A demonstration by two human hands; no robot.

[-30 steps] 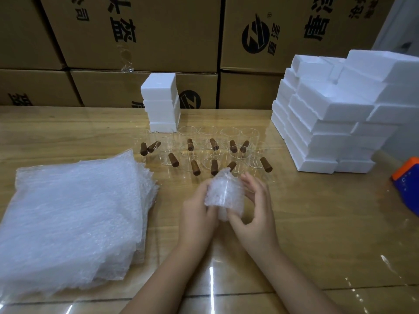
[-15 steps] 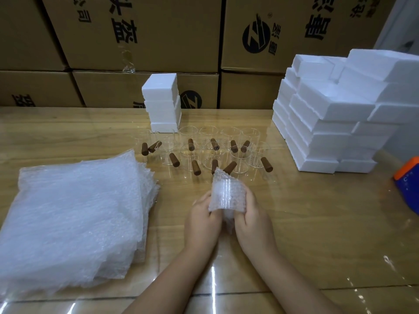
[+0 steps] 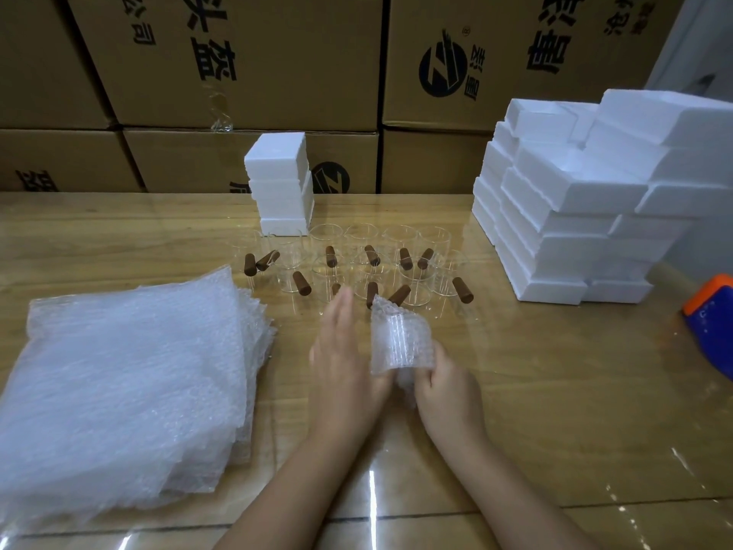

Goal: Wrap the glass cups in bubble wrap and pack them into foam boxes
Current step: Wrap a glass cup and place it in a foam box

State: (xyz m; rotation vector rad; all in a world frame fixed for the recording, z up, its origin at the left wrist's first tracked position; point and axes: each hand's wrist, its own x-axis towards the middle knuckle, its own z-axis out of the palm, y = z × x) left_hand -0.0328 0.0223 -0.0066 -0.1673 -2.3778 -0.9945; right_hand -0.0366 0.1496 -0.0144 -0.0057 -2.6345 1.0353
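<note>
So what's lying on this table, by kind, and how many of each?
Unwrapped glass cups with brown handles: 11
Bubble-wrapped bundle, gripped by the right hand: 1
Stacks of white foam boxes: 2
Pile of bubble wrap sheets: 1
Orange and blue object at the right edge: 1
Total: 16

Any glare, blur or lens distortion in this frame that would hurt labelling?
Head view: white glare streaks lie on the glossy table near the bottom edge; head view: the fingertips of the left hand are motion-blurred, while the wrapped cup in the right hand is sharp; head view: wide-angle bending tilts the cartons; the bare glass cups barely show against the wood.
</note>
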